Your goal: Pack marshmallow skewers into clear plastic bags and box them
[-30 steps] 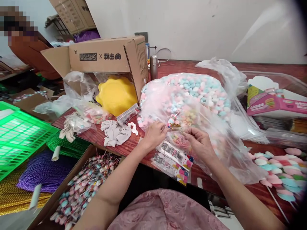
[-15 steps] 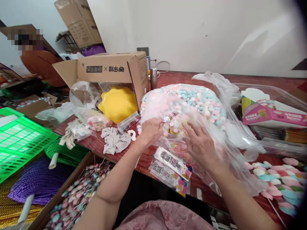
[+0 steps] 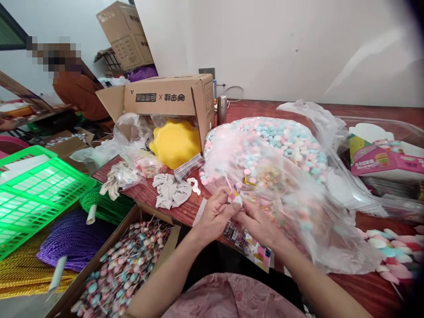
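Note:
My left hand and my right hand meet at the table's front edge, fingers closed together. Pinched between them is a small printed plastic bag, white with coloured patches; a thin white stick shows just above it. My fingers hide most of the bag. Below and beside my right hand lie more printed plastic bags, flat on the table edge. Just behind my hands is a large clear bag full of pink, blue and white candies, its loose plastic draped toward the right.
An open carton with a yellow scalloped object stands at back left. Grey cloth lies before it. Lower left are a box of stick candies and a green basket. Loose candies lie right. A person sits far left.
My hands, apart over the candy bag before, have come together lower down on a printed plastic bag. The upper flat bag is no longer visible in its earlier place. The view has shifted left.

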Motion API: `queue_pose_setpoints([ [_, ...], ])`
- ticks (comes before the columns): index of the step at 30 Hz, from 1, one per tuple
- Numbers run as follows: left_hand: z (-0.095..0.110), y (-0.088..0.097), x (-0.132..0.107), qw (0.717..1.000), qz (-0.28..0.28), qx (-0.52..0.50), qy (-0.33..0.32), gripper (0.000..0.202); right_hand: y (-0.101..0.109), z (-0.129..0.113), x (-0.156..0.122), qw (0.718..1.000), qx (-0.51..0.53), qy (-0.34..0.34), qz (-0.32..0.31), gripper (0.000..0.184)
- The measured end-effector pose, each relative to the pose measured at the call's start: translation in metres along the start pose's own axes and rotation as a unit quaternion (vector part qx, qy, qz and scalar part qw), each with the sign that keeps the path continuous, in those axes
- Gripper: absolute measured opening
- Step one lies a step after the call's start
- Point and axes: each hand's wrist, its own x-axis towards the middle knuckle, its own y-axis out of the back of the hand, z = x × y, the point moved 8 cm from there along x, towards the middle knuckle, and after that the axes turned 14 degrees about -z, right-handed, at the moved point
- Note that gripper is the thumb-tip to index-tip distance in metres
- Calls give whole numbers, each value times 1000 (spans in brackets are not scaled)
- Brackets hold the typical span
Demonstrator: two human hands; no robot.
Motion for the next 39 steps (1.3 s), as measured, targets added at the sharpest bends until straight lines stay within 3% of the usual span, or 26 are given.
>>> queue_pose_setpoints([
  [3,-21,-9,-17,995,58,-52,58,33,-38,18,-5,993,98,-53,-32,17],
  [5,-38,-13,-26,979,67,-157,114,34,-45,18,-12,997,35,-63,-30,18],
  [8,-50,-11,-37,955,79,-249,142,35,-27,-1,-25,992,-122,-26,36,21],
  [10,-51,-9,-42,955,77,-242,152,38,-8,-13,-34,982,-151,8,109,32],
  [12,-54,-18,-46,953,49,-238,180,41,3,-18,-38,979,-125,44,156,28],
  [15,-59,-38,-54,938,0,-273,215,45,1,-10,-38,982,-29,81,165,6],
  [18,-60,-56,-62,913,-56,-332,230,48,-10,5,-40,984,24,64,167,17],
  [22,-59,-65,-71,878,-141,-377,260,49,-19,1,-48,972,-87,68,206,21],
  [27,-66,-57,-75,881,-174,-333,288,44,-21,-18,-57,924,-266,138,236,14],
  [29,-70,-59,-80,870,-195,-333,306,46,-28,-23,-62,895,-370,165,186,21],
  [31,-70,-64,-86,855,-247,-329,317,49,-42,-22,-67,867,-454,194,74,34],
  [34,-66,-75,-99,810,-343,-330,342,47,-57,-21,-79,844,-484,223,-63,37],
  [37,-62,-83,-111,752,-411,-332,395,37,-65,-26,-86,832,-487,239,-113,31],
  [38,-61,-84,-113,749,-430,-306,400,33,-67,-27,-85,831,-490,234,-120,28],
  [39,-59,-83,-111,766,-445,-252,389,31,-68,-27,-84,835,-490,223,-117,27],
])
